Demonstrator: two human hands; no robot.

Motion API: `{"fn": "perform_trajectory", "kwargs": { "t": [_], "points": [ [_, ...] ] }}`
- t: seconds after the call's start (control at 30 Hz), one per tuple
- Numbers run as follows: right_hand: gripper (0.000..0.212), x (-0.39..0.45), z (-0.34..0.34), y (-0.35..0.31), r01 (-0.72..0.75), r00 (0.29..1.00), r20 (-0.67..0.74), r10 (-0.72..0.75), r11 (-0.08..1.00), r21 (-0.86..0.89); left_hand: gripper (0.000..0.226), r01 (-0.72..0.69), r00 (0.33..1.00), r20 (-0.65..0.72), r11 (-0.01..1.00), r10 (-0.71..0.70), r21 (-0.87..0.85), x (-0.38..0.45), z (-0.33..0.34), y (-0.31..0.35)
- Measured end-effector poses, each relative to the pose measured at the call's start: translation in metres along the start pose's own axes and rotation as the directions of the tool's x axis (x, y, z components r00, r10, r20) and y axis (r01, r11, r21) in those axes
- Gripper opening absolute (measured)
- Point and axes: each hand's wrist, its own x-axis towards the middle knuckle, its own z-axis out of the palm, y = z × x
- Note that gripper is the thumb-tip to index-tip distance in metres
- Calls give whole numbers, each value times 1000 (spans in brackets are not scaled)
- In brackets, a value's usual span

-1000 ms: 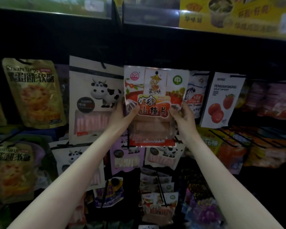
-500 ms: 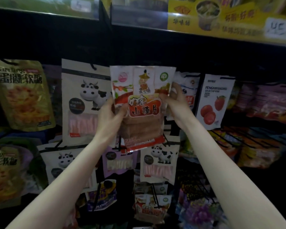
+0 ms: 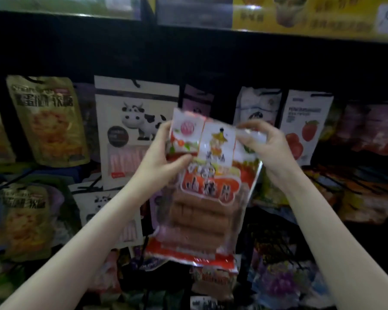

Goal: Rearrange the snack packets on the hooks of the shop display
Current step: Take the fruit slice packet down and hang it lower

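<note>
Two hands, left hand (image 3: 160, 153) and right hand (image 3: 263, 145), pinch the red snack packet's (image 3: 202, 198) upper edges; hanging cow packet (image 3: 132, 135) just beyond the left fingers

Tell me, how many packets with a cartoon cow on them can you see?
2. One large cow packet hangs on the top row, left of the held red packet. A second cow packet hangs below it, behind the left forearm. Others may be hidden behind the red packet.

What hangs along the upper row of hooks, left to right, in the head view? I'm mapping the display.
Gold-green pouch with yellow snack picture → white cow-print packet → red-and-white packet of brown rolls, held in both hands → white packet with red fruit.
</note>
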Motion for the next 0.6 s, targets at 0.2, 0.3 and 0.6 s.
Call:
{"fn": "perform_trajectory", "kwargs": {
  "t": [0.2, 0.3, 0.6],
  "points": [
    [9, -88, -26, 60, -188, 951, 193, 242, 947, -261, 47, 366, 915, 178, 930, -361, 3, -66, 44, -66],
    [6, -136, -26, 112, -357, 859, 242, 452, 866, -350, 28, 510, 760, 383, 847, -525, 148, -99, 67, -116],
    [11, -210, -9, 242, -732, 608, 93, 788, 602, -320, 24, 583, 481, 366, 603, -796, 545, -148, 151, -226]
  ]
}}
